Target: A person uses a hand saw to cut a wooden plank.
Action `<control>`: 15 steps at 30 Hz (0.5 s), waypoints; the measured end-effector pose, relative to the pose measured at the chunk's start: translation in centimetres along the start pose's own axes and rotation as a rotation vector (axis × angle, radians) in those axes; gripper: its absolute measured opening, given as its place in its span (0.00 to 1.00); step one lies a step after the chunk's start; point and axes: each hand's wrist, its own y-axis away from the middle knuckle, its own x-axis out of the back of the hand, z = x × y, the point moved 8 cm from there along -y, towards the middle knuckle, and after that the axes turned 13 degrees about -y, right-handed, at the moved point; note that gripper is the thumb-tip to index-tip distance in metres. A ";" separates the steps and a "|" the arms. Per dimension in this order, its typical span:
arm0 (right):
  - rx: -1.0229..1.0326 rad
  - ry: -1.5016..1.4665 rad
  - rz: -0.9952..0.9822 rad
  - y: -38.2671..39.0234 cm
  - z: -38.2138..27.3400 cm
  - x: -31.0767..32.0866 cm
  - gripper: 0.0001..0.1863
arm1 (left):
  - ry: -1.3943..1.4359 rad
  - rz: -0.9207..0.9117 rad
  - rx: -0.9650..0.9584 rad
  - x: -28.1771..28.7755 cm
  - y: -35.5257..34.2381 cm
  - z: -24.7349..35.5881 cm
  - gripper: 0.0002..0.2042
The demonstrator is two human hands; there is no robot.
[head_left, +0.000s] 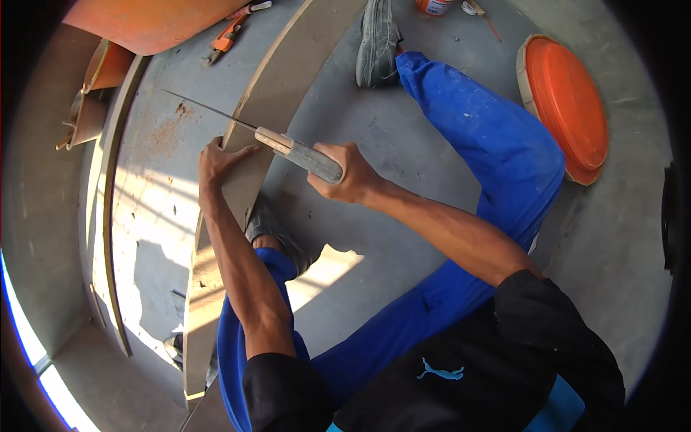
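A hand saw [209,109] is in my right hand [345,171], whose fingers are wrapped round its taped handle. The thin blade lies across a long wooden board [296,61] and sticks out past its left edge. Just nearer than the blade, my left hand [224,164] grips the board, the thumb on its face and the fingers over its left edge. The fingertips there are partly hidden. The board runs from the far edge of the view down past my left leg, close against my left shoe [277,234]. Whether the blade has cut into the wood cannot be made out.
A second long plank [108,209] lies at the left near the wall. An orange-handled tool [224,42] is on the floor beside a large orange tub [147,21]. An orange lid-like disc [568,104] leans at the right. My right leg [489,129] is bent.
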 end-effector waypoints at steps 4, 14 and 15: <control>0.193 0.240 -0.050 13.5 -5.6 5.6 0.06 | -0.028 0.087 0.052 4.1 2.2 -1.6 0.39; 0.215 -0.091 0.007 -1.6 0.5 -1.9 0.11 | -0.079 0.115 0.004 1.4 1.1 1.0 0.41; 0.231 -0.090 -0.002 -1.2 0.8 -1.7 0.11 | -0.061 0.080 0.019 1.4 1.6 0.9 0.39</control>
